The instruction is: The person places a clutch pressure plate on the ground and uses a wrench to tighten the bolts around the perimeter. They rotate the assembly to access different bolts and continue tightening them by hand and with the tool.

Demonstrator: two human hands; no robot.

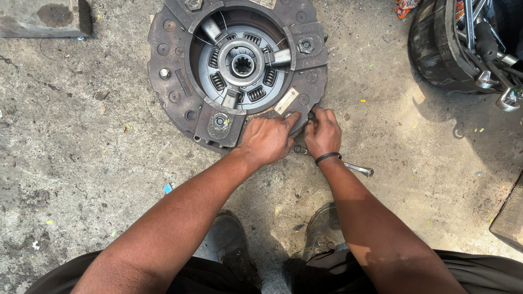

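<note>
A round, rusty clutch pressure plate assembly (174, 65) lies flat on the concrete floor, with a splined hub and springs in its centre. My left hand (267, 139) rests on its near edge, fingers pressing on the rim by a bolt hole. My right hand (322, 132) is beside it, fingers curled at the same rim spot; what they pinch is hidden. A black band circles the right wrist. A metal wrench (354, 167) lies on the floor under the right wrist, touching neither palm.
A black bucket of tools (463, 49) stands at the top right. A concrete block (41, 19) sits top left, a wooden board (509, 218) at the right edge. My shoes (321, 231) are below the hands.
</note>
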